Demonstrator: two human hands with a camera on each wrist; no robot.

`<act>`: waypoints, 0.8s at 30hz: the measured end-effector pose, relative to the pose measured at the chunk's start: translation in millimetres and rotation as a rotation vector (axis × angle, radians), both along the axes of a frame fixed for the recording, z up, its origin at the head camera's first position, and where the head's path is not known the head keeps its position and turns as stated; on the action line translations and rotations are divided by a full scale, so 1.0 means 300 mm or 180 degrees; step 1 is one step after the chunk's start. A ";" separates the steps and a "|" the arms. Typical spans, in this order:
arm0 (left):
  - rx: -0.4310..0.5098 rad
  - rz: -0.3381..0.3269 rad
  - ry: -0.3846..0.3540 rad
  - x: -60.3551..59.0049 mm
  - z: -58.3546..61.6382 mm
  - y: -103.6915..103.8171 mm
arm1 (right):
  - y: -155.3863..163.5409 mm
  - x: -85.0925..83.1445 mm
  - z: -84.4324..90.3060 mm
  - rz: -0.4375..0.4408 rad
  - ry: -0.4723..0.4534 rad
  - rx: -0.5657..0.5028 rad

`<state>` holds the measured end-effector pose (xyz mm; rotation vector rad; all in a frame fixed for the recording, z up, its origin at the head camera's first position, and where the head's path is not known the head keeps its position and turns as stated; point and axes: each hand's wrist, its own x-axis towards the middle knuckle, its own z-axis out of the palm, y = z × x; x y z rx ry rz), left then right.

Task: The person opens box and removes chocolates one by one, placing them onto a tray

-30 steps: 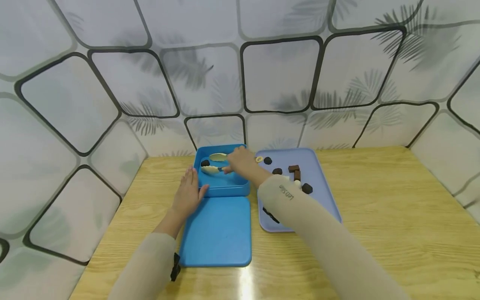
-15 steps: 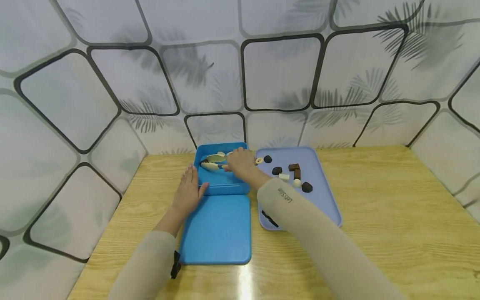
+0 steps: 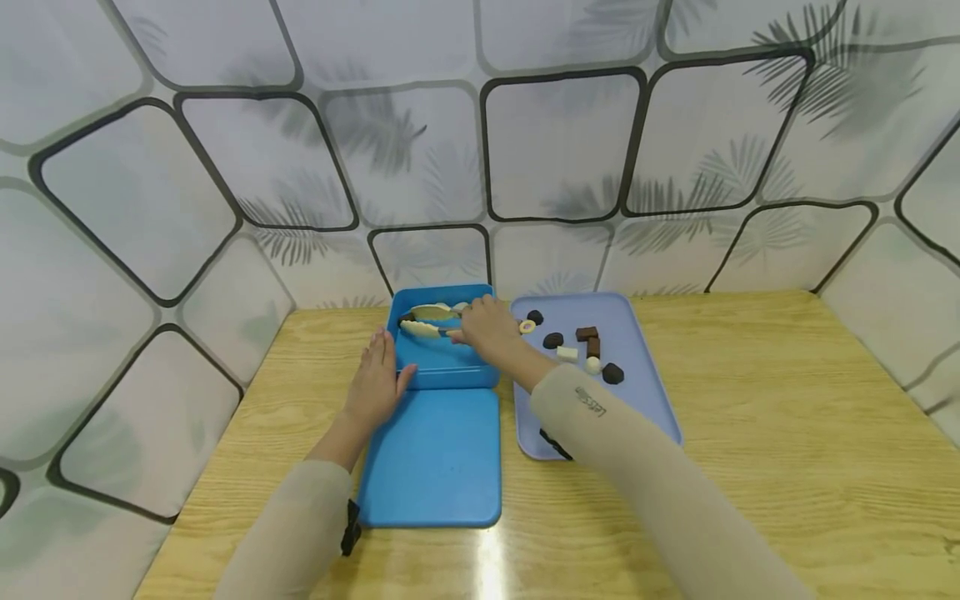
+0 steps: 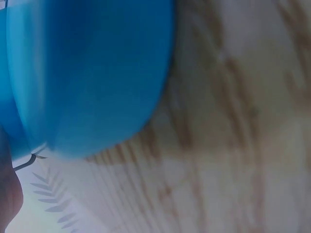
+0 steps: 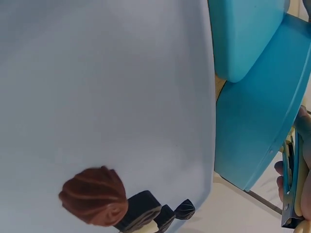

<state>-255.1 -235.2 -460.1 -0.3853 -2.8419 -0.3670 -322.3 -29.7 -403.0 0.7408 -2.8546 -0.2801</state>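
Note:
My right hand (image 3: 489,329) grips a pair of tongs (image 5: 291,179) over the blue lunch box (image 3: 450,379). The tongs' cream-coloured tips (image 3: 422,329) stand apart inside the box, pointing left. A dark chocolate-like piece (image 3: 406,318) lies at the box's left end, right by the tips; whether they touch it I cannot tell. My left hand (image 3: 377,383) rests with straight fingers along the box's left wall, thumb at the front corner. Pale pieces inside the box are partly hidden behind the tongs.
A lavender tray (image 3: 645,417) stands to the right, bearing dark lumps (image 3: 612,373), brown bars (image 3: 592,346), a white block (image 3: 567,354) and a white ball (image 3: 593,366). The blue lid (image 3: 431,458) lies flat in front of the box. A patterned curtain (image 3: 562,150) hangs behind.
The tongs' tips have drawn closer together near the dark piece, which has shifted slightly left. My right hand has moved a little to the right. My left hand stays in place.

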 end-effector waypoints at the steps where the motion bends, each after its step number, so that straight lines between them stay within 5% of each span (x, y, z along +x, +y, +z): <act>1: -0.0001 0.0001 0.0002 0.000 0.000 0.000 | 0.004 0.003 0.001 0.0002 0.0010 -0.0013; 24: 0.0038 -0.0017 -0.0006 0.006 0.003 0.004 | 0.124 0.094 0.070 0.0677 0.1123 -0.0020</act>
